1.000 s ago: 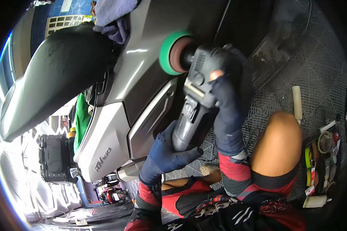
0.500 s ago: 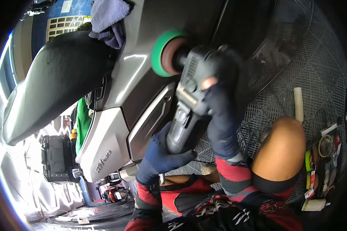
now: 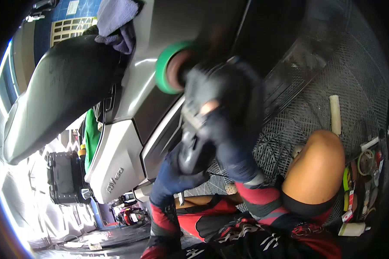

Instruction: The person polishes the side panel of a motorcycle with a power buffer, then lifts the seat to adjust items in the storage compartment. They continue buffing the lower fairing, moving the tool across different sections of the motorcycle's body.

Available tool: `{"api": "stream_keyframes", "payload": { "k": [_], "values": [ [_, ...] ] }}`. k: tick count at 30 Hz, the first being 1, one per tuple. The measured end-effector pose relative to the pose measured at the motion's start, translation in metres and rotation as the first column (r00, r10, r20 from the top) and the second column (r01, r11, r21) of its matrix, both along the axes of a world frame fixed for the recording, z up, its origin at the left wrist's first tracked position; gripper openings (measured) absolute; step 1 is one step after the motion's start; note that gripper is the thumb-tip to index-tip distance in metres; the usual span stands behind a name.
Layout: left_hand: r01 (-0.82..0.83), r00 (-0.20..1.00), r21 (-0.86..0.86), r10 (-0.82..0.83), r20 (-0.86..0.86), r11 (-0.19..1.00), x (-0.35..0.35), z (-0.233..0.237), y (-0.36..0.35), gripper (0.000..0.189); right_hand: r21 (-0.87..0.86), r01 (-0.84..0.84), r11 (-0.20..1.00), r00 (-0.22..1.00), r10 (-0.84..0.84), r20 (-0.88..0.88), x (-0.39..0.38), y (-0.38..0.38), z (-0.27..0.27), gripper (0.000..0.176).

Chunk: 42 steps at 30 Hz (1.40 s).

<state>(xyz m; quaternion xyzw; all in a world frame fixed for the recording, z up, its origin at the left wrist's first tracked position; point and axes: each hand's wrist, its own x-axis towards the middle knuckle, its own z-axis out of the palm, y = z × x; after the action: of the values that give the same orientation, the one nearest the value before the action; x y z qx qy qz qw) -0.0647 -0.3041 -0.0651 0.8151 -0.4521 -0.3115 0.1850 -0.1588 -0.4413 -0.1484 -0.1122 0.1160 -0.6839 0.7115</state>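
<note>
A dark cordless polisher (image 3: 212, 84), blurred by motion, is held in both my hands. My gloved left hand (image 3: 170, 175) is wrapped round the lower end of its handle. Higher up, my gloved right hand (image 3: 231, 134) grips the body behind the head, a bare fingertip showing. The tool's green foam pad (image 3: 165, 69) lies against the dark grey side panel (image 3: 155, 36) of a scooter; the exact contact edge is hidden. Below the pad is a silver panel (image 3: 116, 159) with raised lettering.
The black seat (image 3: 65, 95) is at left, with a purple-grey cloth (image 3: 116, 17) hanging by it. A pale roll (image 3: 334, 114) lies on the grated floor mat (image 3: 307, 103). Tape rolls (image 3: 366, 163) and bottles sit right of my knee. A black case (image 3: 67, 177) stands far left.
The polisher and both hands have shifted left, and the pad has also gone slightly down along the panel. My grip on the tool looks the same.
</note>
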Motion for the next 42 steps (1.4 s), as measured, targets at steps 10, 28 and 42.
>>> {"api": "stream_keyframes", "payload": {
  "k": [10, 28, 42],
  "values": [
    [-0.023, 0.993, 0.017, 0.025, -0.118, 1.000, -0.015, -0.005, -0.027, 0.082, -0.148, 0.201, 0.968, 0.926, -0.237, -0.295, -0.020, -0.031, 0.008, 0.052],
    [-0.106, 0.974, -0.167, 0.068, -0.215, 0.980, -0.003, -0.017, -0.002, 0.061, -0.296, 0.267, 0.917, 0.878, -0.358, -0.318, -0.007, -0.023, 0.007, 0.074],
    [0.034, 0.927, -0.041, -0.047, -0.373, 0.999, -0.047, -0.013, -0.110, 0.079, -0.152, 0.302, 0.941, 0.851, -0.338, -0.403, -0.070, -0.102, 0.012, 0.070]
  ]
}}
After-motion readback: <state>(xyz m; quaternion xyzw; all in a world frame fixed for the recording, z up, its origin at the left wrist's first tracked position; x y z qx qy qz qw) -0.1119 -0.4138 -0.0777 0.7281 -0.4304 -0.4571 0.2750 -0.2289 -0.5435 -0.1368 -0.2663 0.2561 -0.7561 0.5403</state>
